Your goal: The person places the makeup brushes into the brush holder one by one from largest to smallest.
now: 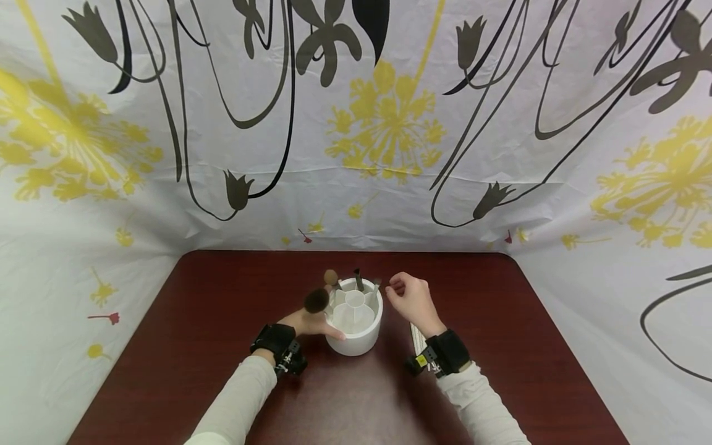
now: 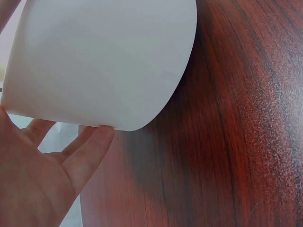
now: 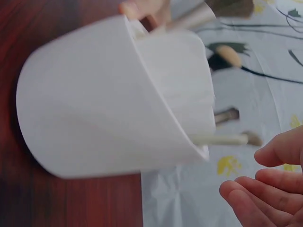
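Observation:
A white round makeup brush holder (image 1: 361, 341) with inner compartments stands on the table, slightly tilted. My left hand (image 1: 309, 322) grips its left side, the thumb at the rim and the fingers along the outer wall (image 2: 94, 61). Inside stand a large fluffy brush (image 1: 316, 300), a round tan-tipped applicator (image 1: 330, 277), a dark-tipped brush (image 1: 358, 279) and a small pale-handled brush (image 3: 227, 139). Just right of the rim hovers my right hand (image 1: 413, 301), its fingers loosely bent with nothing between them. In the right wrist view, its fingertips are close to the small brush's tip.
Several thin pale sticks (image 1: 417, 339) lie on the dark red wooden table (image 1: 233, 284), partly hidden under the right wrist. A floral-patterned white cloth (image 1: 345, 204) hangs behind the table and along both sides.

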Action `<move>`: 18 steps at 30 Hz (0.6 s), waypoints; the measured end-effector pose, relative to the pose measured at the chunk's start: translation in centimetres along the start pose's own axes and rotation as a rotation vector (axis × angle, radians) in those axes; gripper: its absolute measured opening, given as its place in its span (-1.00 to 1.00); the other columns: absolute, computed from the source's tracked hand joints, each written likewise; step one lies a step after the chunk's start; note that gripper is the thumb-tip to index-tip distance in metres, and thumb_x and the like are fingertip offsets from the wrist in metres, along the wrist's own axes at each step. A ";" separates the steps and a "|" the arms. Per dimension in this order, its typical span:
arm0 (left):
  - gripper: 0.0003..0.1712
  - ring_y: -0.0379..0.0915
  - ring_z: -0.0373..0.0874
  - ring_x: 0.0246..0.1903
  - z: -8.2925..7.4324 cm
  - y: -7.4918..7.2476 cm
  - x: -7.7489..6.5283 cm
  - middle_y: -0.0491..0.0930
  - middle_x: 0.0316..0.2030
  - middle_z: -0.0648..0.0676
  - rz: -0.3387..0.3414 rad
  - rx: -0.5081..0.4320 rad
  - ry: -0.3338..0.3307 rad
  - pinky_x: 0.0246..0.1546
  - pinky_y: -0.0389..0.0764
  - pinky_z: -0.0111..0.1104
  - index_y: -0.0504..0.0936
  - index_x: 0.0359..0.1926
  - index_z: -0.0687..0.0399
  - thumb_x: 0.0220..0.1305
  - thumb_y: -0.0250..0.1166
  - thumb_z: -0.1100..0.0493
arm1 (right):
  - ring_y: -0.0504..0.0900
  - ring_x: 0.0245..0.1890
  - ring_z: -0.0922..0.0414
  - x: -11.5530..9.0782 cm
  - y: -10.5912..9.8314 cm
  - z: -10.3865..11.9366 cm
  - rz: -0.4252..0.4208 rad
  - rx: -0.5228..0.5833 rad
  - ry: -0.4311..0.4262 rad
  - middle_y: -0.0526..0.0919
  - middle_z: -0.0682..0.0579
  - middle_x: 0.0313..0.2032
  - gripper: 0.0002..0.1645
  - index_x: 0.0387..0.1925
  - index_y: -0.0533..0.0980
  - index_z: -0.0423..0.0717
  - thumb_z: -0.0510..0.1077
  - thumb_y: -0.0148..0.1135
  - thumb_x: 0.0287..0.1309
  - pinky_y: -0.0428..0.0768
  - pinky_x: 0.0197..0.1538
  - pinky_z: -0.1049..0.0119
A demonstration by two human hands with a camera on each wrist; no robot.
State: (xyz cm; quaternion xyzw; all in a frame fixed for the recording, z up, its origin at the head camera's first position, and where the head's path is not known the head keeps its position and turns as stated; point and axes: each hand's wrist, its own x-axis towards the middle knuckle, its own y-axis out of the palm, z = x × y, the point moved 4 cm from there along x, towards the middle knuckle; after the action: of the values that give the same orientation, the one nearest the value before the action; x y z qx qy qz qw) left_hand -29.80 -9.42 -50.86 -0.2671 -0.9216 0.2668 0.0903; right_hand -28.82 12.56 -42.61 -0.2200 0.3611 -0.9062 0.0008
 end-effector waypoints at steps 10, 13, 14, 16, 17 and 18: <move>0.38 -0.03 0.15 0.26 0.0 0.0 0.0 -0.06 0.31 0.37 0.017 0.006 -0.049 0.23 0.03 0.01 -0.23 0.32 0.44 -0.33 0.55 0.09 | 0.58 -0.48 0.10 -0.1 -2.2 -3.0 -0.001 -0.044 0.076 0.64 -0.08 -0.43 -0.85 -0.30 0.57 -0.23 -0.25 0.19 0.04 0.54 -0.40 0.25; 0.40 -0.05 0.15 0.26 0.2 0.0 0.0 -0.08 0.31 0.38 0.022 0.007 -0.054 0.24 0.01 0.02 -0.26 0.31 0.46 -0.32 0.54 0.03 | 0.59 -0.44 0.06 -0.1 -2.2 -3.9 -0.006 -0.053 0.098 0.64 -0.11 -0.41 -0.83 -0.29 0.56 -0.25 -0.26 0.20 0.03 0.55 -0.38 0.20; 0.40 -0.04 0.16 0.26 0.2 0.0 0.1 -0.08 0.30 0.38 0.021 0.000 -0.050 0.24 0.00 0.02 -0.25 0.31 0.46 -0.33 0.54 0.02 | 0.59 -0.44 0.04 -0.2 -2.2 -4.2 -0.005 -0.053 0.108 0.64 -0.12 -0.40 -0.81 -0.27 0.56 -0.26 -0.26 0.20 0.03 0.55 -0.37 0.19; 0.43 -0.07 0.17 0.27 0.4 0.0 0.1 -0.10 0.31 0.39 0.019 -0.001 -0.059 0.24 -0.02 0.03 -0.26 0.31 0.47 -0.34 0.54 -0.02 | 0.59 -0.42 0.02 -0.2 -2.2 -4.7 -0.002 -0.055 0.137 0.64 -0.14 -0.38 -0.80 -0.25 0.55 -0.26 -0.26 0.20 0.04 0.54 -0.35 0.18; 0.44 -0.08 0.17 0.27 0.5 0.0 0.1 -0.11 0.31 0.40 0.020 0.002 -0.063 0.24 -0.02 0.03 -0.26 0.31 0.47 -0.34 0.54 -0.03 | 0.59 -0.41 0.01 -0.3 -2.2 -5.0 0.000 -0.059 0.151 0.64 -0.15 -0.37 -0.79 -0.24 0.55 -0.27 -0.26 0.20 0.04 0.54 -0.34 0.17; 0.44 -0.10 0.18 0.28 0.5 0.0 0.1 -0.13 0.32 0.40 0.020 0.004 -0.068 0.24 -0.03 0.04 -0.27 0.31 0.48 -0.34 0.54 -0.04 | 0.59 -0.40 0.00 -0.3 -2.2 -5.3 0.005 -0.068 0.166 0.64 -0.16 -0.35 -0.77 -0.22 0.54 -0.28 -0.26 0.20 0.05 0.55 -0.33 0.16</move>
State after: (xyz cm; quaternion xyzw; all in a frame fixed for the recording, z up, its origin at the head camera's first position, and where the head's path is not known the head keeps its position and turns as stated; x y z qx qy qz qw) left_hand -30.02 -9.59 -51.33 -0.2671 -0.9209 0.2782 0.0567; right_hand -30.34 17.70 -44.69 -0.1433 0.3910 -0.9085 -0.0342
